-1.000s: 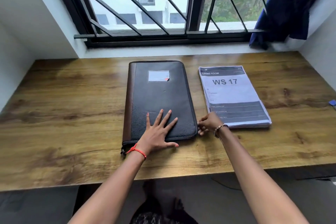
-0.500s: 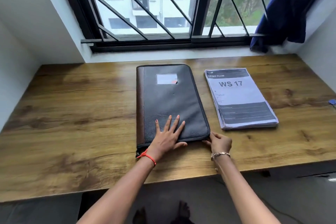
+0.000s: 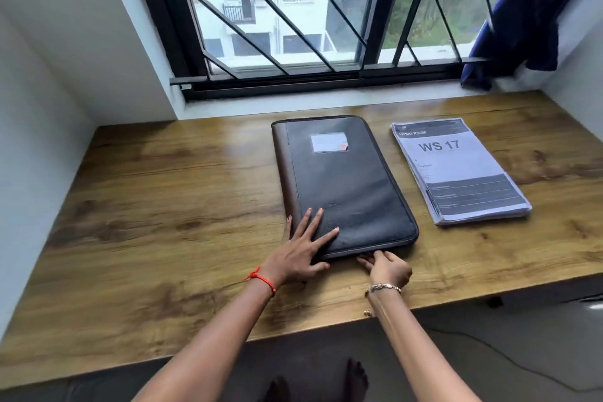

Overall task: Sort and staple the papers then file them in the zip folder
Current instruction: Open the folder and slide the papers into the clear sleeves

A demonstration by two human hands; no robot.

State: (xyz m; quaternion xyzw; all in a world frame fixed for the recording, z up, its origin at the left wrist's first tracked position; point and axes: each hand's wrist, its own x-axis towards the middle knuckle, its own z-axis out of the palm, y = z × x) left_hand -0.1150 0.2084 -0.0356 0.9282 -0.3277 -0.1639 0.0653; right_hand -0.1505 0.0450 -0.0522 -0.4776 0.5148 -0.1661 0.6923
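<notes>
A black zip folder [image 3: 342, 179] with a brown spine lies shut on the wooden desk [image 3: 169, 206], its short end toward me. My left hand [image 3: 301, 251] presses flat on the folder's near left corner, fingers spread. At the middle of the folder's near edge my right hand [image 3: 386, 268] pinches something small; its fingertips hide what it is. A stack of printed papers [image 3: 456, 170], topped by a sheet marked "WS 17", lies to the right of the folder, apart from both hands.
A barred window [image 3: 310, 26] runs along the desk's far edge. Blue cloth [image 3: 528, 13] hangs at the right end of the sill. White walls close in both sides. A cable [image 3: 509, 365] lies on the floor under the desk's near edge.
My right hand has slid left from the folder's near right corner along its near edge to the middle. My left hand shifted a little toward the left corner. The camera moved closer.
</notes>
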